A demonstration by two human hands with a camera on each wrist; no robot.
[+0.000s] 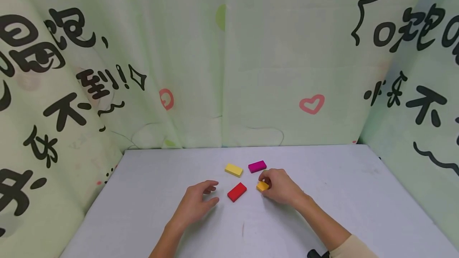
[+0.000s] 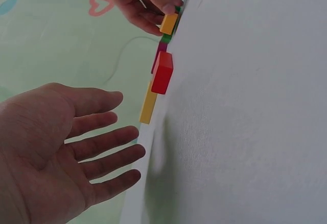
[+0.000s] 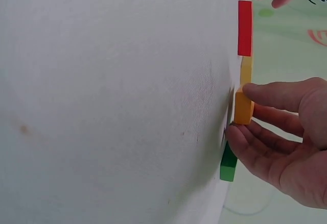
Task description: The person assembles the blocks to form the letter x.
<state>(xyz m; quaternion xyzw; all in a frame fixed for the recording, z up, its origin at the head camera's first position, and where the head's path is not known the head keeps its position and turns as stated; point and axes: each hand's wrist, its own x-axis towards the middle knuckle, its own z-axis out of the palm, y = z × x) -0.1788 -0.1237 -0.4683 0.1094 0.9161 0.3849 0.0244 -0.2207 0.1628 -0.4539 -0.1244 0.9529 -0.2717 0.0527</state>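
My right hand (image 1: 282,186) pinches an orange block (image 1: 262,186) between thumb and fingers, close over the white table. Just left of it lies a red block (image 1: 237,192). Behind these are a pale yellow block (image 1: 234,170) and a magenta block (image 1: 257,166). A green block (image 3: 228,167) shows beside the right fingers in the right wrist view; in the head view that hand hides it. With fingers extended and apart, my left hand (image 1: 196,203) hovers to the left of the red block and holds nothing.
The white table (image 1: 150,226) reaches back to a pale green curtain (image 1: 193,71) with black writing and a pink heart. Curtains also hang along the left and right sides. A small black object (image 1: 317,254) sits at the bottom edge near the right sleeve (image 1: 353,248).
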